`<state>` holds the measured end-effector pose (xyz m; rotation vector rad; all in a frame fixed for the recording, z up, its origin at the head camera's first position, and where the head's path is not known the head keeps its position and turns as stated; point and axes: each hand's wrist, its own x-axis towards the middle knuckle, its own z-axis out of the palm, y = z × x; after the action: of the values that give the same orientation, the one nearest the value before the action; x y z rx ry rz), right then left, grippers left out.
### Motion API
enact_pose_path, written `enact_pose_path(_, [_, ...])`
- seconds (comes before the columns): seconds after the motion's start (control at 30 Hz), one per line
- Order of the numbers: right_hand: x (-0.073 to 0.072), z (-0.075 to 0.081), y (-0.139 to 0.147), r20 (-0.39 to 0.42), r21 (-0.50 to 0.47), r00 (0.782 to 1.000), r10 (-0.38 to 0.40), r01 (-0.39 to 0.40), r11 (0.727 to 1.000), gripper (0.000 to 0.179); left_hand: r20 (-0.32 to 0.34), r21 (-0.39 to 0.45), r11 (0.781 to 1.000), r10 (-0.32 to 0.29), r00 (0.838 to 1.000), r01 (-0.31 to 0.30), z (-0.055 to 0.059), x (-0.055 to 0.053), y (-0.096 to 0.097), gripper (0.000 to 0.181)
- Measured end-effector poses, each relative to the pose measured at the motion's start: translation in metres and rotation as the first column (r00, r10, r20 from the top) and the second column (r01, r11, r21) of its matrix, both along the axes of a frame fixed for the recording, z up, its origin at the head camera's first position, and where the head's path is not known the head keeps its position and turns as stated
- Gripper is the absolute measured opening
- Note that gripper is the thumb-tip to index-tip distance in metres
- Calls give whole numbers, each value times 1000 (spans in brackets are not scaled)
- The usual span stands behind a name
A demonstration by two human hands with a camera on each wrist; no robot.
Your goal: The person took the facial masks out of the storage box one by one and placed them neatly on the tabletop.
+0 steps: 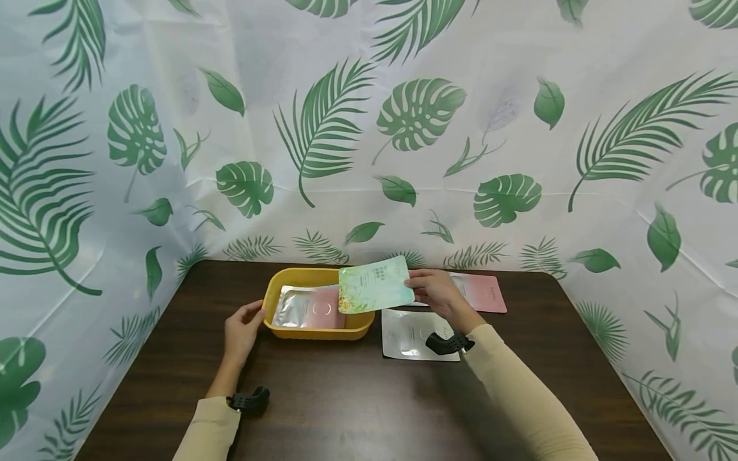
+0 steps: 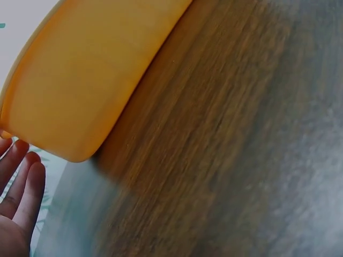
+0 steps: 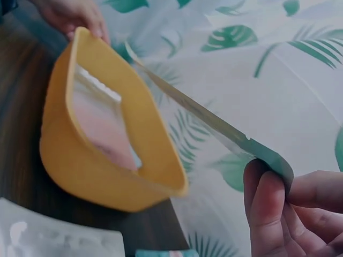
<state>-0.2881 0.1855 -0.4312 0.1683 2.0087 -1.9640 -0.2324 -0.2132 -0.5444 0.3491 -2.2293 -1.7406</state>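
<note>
We are using the yellow basket [image 1: 323,333] as the reference for all positions. Our right hand [image 1: 441,294] is clamping the green packet [image 1: 375,285] between thumb and fingers at one edge; the packet is hanging tilted over the basket's right end, its opposite edge unsupported. Our left hand [image 1: 242,328] is touching the basket's left end, its fingers extended rather than wrapping round the wall; whether the thumb is bearing on the rim, we cannot tell.

We are noting these possible faults:

1. Snagging. If we are lowering the packet too near the basket's right wall, its edge may be catching on the rim and bending.
2. Slipping. Because we are pinching one edge only, a loose pinch could be letting the packet fall outside the basket.
3. Basket shift. With light contact at the left end, a push on the far rim could be swinging the basket.
4. Uneven stacking. The pink-and-silver packet [image 1: 305,307] is lying inside the basket, so a skewed release could be leaving the green packet propped on it.
5. Dragging. Our right wrist is passing above the silver packet [image 1: 406,336], right of the basket; dipping could be displacing it.
</note>
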Motion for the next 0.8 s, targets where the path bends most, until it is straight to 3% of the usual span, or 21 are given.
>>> enact_pose_path(0.3, [7, 0, 40, 38, -47, 999, 6, -4, 999, 34, 7, 10, 1000, -20, 1000, 20, 3, -2, -2, 36])
enact_pose_path(0.5, [14, -1, 66, 62, -95, 998, -5, 11, 995, 35, 51, 13, 999, -49, 998, 48, 4, -1, -3, 36])
enact_pose_path(0.67, [18, -6, 90, 10, -77, 1000, -10, 11, 997, 23, 54, 21, 999, -51, 997, 50, 4, 0, -4, 37])
enact_pose_path(0.8, [24, -10, 107, 25, -77, 999, -32, 34, 996, 13, 55, 25, 999, -41, 998, 40, 4, 0, -3, 36])
